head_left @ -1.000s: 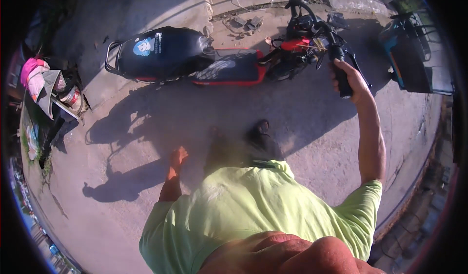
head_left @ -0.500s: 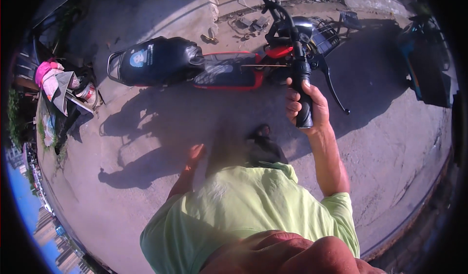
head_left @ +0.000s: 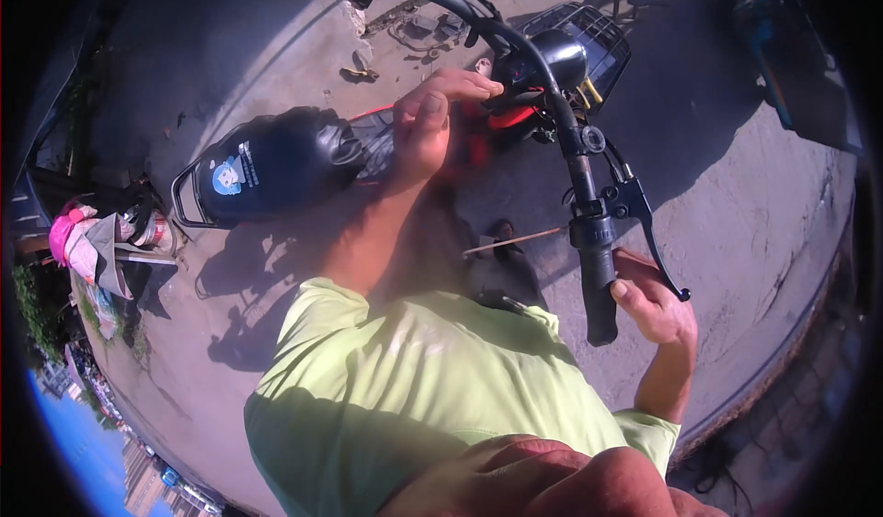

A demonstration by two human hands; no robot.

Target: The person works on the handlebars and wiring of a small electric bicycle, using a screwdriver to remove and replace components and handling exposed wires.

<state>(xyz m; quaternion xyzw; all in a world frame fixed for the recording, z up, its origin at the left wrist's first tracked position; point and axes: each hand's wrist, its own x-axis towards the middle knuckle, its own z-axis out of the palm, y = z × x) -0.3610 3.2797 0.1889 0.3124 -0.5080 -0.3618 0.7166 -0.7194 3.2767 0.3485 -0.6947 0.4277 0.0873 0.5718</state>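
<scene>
An electric scooter with a black seat (head_left: 276, 167) and black handlebar (head_left: 515, 43) stands across in front of me. My right hand (head_left: 658, 310) is at the black right handlebar grip (head_left: 598, 287), thumb against its side, the other fingers partly hidden behind it. The black brake lever (head_left: 653, 241) curves past that hand. My left hand (head_left: 430, 126) reaches over the scooter with fingers stretched toward the red front panel (head_left: 513, 117) below the handlebar. Its fingertips are near the panel's edge; contact is unclear. A thin brownish rod (head_left: 515, 239) sticks out beside the right grip.
A wire basket (head_left: 589, 43) is at the scooter's front. Another vehicle (head_left: 796, 85) is parked at the far right. Bundled cloth and a bucket (head_left: 158, 234) sit at the left. Small debris (head_left: 361, 68) lies on the concrete beyond the seat.
My left hand has risen from low by my side to the scooter's front. The handlebar's right end has swung toward me, and my right hand has moved with it, its hold looser.
</scene>
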